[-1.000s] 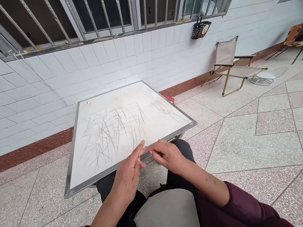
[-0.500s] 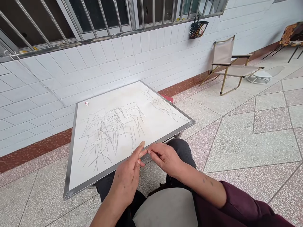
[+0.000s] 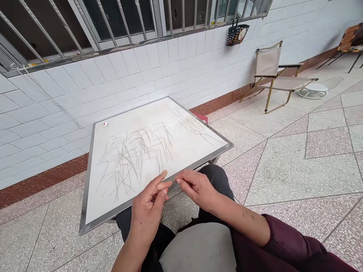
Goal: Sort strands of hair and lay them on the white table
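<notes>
One left hand, palm turned inward, has its fingers bent together, thumb toward fingertips; its grasp is unclear. Many dark, thin strands lie across the one desk. One right hand pinches something too fine to identify between thumb and forefinger, beside the left fingertips.

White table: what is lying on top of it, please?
On the white table: thin bent strands, looped strands at the right, and a small red-and-white item near the far left corner. Parts behind the left hand and right hand are hidden.
</notes>
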A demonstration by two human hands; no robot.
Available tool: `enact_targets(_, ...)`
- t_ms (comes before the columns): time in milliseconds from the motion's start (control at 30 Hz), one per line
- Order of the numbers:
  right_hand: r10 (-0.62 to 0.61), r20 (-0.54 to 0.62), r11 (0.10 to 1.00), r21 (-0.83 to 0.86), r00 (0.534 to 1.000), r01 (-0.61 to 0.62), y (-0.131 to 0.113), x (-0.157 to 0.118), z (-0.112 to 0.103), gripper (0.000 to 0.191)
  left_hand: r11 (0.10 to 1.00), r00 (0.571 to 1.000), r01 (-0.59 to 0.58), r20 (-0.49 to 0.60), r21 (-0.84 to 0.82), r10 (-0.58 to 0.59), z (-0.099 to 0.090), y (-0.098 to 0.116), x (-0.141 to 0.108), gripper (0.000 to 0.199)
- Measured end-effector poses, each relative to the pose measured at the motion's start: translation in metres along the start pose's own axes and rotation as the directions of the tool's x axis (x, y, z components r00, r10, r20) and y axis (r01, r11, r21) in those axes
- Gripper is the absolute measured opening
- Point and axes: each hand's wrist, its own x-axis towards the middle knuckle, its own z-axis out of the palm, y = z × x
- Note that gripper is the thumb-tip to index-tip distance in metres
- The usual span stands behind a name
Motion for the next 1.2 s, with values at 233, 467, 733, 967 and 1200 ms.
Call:
enact_targets(233,0.041,0.042,0.986,0.162,0.998,-0.047,0.0,-0.001,0.004,0.026,1.0,0.999,-0.015,-0.043,-0.006,0.014,0.001,-0.003,0.001,0.043)
enact_targets(467,-0.133,-0.036,0.988,-0.078,0.991,0.13,0.006,-0.001,0.009,0.023,0.998,0.999,0.028,-0.042,-0.062,-0.031,0.005,-0.004,0.0,0.045)
enact_targets(733,-0.225,-0.07,0.969,-0.116,0.972,0.216,0.011,-0.002,0.015,0.018,0.997,0.996,0.039,-0.081,-0.063,-0.044,0.009,-0.003,-0.001,0.045)
enact_targets(967,-0.188,-0.032,0.98,-0.073,0.982,0.185,0.012,-0.001,0.017,0.016,0.999,0.998,0.035,-0.056,-0.031,-0.037,0.007,-0.01,0.002,0.046)
enact_targets(1200,-0.134,-0.01,0.989,-0.066,0.991,0.133,0.014,-0.001,0.016,0.016,0.993,0.996,0.085,-0.009,-0.087,-0.086,0.008,-0.011,0.003,0.043)
